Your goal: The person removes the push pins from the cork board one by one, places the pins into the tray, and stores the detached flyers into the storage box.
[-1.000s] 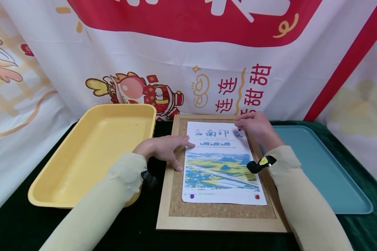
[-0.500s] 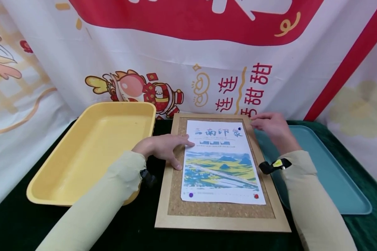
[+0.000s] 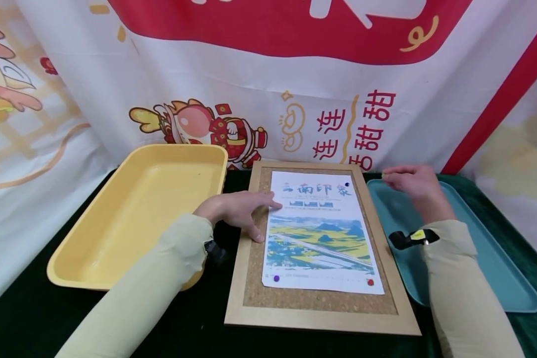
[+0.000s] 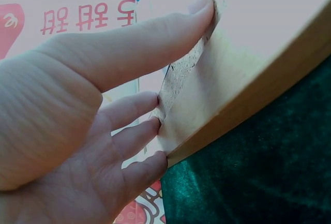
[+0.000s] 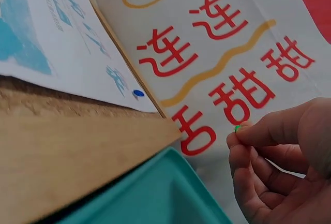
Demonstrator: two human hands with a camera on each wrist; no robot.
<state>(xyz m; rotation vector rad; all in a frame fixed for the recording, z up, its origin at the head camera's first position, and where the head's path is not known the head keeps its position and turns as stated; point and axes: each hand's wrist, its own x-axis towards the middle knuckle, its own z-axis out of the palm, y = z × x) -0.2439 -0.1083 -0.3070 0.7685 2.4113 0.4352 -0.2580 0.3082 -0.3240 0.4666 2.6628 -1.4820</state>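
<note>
A printed poster (image 3: 317, 233) lies on a wood-framed cork board (image 3: 322, 318). A blue pin (image 3: 346, 184) sits in its top right corner, a purple pin (image 3: 276, 278) bottom left and a red pin (image 3: 370, 282) bottom right. My left hand (image 3: 239, 211) lies flat with straight fingers on the poster's left edge and the cork; the left wrist view shows the thumb (image 4: 155, 43) pressing there. My right hand (image 3: 411, 181) hovers over the far corner of the teal tray (image 3: 483, 258) and pinches a small green pin (image 5: 237, 128) between thumb and forefinger.
A yellow tray (image 3: 138, 209) stands left of the board on the dark green cloth (image 3: 197, 328). A red and white banner (image 3: 268, 74) hangs close behind everything. The teal tray lies right of the board, close against its frame.
My right hand left the poster's top right corner, where the blue pin now shows, and moved right over the teal tray. The left hand stayed put.
</note>
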